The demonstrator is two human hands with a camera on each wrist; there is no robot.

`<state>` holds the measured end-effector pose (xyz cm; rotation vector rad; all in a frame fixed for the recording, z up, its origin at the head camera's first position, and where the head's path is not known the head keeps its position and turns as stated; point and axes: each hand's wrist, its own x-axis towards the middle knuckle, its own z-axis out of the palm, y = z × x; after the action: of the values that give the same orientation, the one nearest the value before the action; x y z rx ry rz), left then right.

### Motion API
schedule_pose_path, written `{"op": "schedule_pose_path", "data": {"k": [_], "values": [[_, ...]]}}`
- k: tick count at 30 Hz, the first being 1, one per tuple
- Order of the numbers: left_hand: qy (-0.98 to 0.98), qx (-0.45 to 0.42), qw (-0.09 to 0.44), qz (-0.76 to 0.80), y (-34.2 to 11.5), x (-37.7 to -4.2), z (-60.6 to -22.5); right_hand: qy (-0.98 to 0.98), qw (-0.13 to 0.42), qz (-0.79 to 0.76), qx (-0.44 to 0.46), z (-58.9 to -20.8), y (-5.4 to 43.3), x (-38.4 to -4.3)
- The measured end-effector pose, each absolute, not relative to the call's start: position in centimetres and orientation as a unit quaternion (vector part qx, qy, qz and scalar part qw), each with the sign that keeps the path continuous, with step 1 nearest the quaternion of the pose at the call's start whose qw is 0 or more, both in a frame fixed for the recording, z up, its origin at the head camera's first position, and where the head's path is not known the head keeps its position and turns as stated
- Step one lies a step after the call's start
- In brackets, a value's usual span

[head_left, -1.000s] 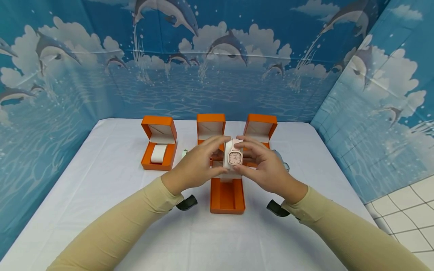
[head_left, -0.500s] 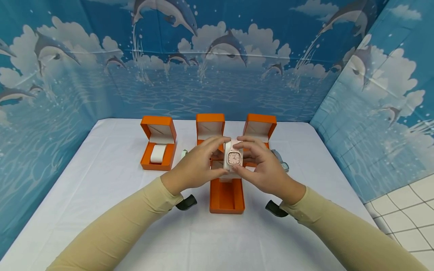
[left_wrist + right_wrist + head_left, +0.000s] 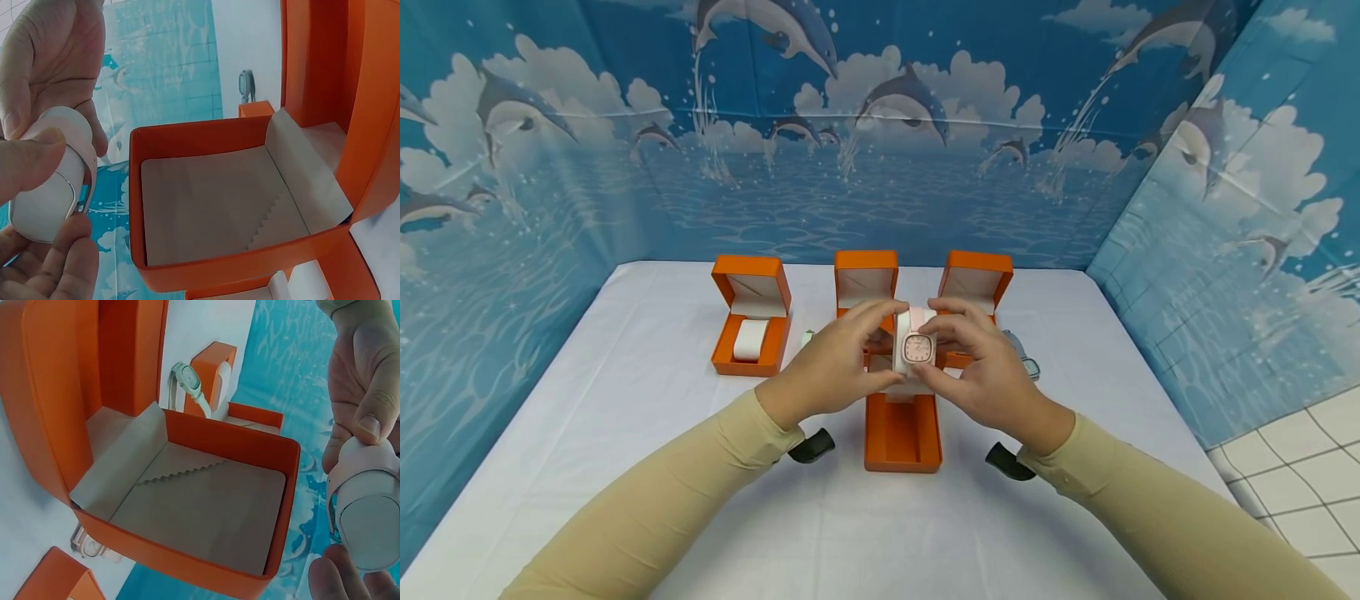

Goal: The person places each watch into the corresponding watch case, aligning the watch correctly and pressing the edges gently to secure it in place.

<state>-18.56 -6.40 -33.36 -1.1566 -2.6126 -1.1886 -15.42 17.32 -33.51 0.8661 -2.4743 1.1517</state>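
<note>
A pink watch (image 3: 918, 348) with a square face lies against a white watch cushion (image 3: 900, 354), both held up above the table. My left hand (image 3: 831, 367) grips the cushion from the left, thumb below and fingers above. From the right, my right hand (image 3: 992, 371) pinches the watch, its thumb by the lower edge of the face. In the right wrist view, the pink strap (image 3: 362, 465) curves round the cushion (image 3: 372, 525), with a gap at one side. Right below the hands stands an open orange watch box (image 3: 902, 463), its bottom part without a cushion.
Three more open orange boxes stand at the back: a left one (image 3: 721, 367) with a white cushion, a middle one (image 3: 866, 260) and a right one (image 3: 981, 262). A pale green watch (image 3: 189, 378) and a grey-blue watch (image 3: 1030, 367) lie on the white cloth (image 3: 662, 375).
The fingers of my right hand have shifted slightly right, off the upper strap, so more of the pink strap shows. Watch and cushion stay in nearly the same place.
</note>
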Motion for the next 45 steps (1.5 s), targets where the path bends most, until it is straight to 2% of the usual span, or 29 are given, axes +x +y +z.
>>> {"op": "schedule_pose_path", "data": {"k": [16, 31, 37, 45], "values": [[-0.843, -0.374, 0.022, -0.386, -6.5, -18.5, -33.5, -0.854, 0.143, 0.397, 0.306, -33.5, 17.4, -15.2], [-0.837, -0.38, 0.02, -0.393, -6.8, -18.2, -33.7, -0.85, 0.074, 0.405, 0.328, -33.4, 18.4, -15.4], [-0.839, -0.377, 0.018, -0.392, -6.8, -18.1, -33.9, -0.865, 0.047, 0.391, 0.309, -33.3, 18.8, -15.4], [-0.844, -0.375, 0.017, -0.384, -6.8, -17.9, -33.8, -0.874, 0.035, 0.382, 0.298, -33.4, 18.9, -15.3]]}}
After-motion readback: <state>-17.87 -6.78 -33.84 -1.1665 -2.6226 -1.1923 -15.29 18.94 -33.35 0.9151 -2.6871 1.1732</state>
